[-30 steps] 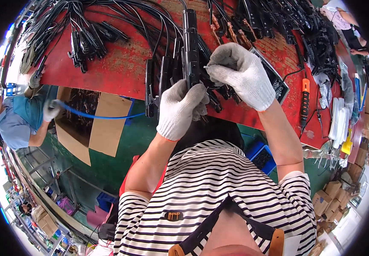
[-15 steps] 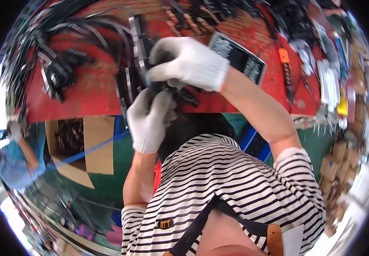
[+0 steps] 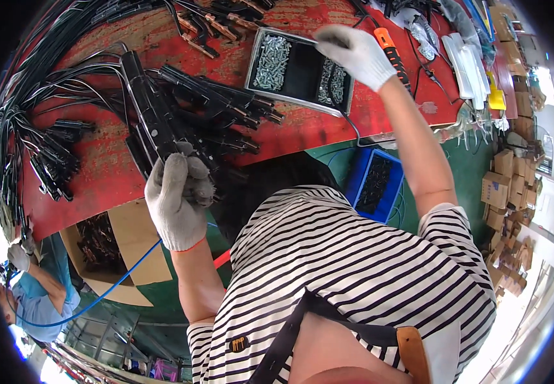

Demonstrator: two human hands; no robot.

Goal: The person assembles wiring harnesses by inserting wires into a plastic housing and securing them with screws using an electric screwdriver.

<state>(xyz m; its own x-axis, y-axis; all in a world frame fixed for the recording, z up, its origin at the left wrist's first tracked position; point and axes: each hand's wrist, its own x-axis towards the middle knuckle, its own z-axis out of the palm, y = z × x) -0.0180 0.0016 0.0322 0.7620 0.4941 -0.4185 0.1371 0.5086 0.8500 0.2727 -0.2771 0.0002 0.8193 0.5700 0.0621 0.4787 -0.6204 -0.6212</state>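
My left hand [image 3: 177, 198], in a white knitted glove, is closed around the near end of a long black plastic housing [image 3: 149, 105] at the table's front edge. The fingers hide that end. My gloved right hand [image 3: 357, 57] hovers at the right side of a screw tray [image 3: 299, 101], fingers bent and apart, with nothing visible in them. Silver screws [image 3: 272, 63] fill the tray's left part, and more small screws [image 3: 332, 83] lie in its right part. Just right of that hand is an orange-and-black screwdriver [image 3: 385, 43].
Black cables [image 3: 17, 102] and parts with copper ends [image 3: 219, 96] crowd the red table [image 3: 104, 166]. Below are a blue bin [image 3: 389, 203] and a cardboard box [image 3: 142, 240]. A co-worker [image 3: 43, 294] is at far left.
My right hand has left the left hand and moved right to the screw tray. My left hand has moved left and down, still gripping the black housing. The view has shifted.
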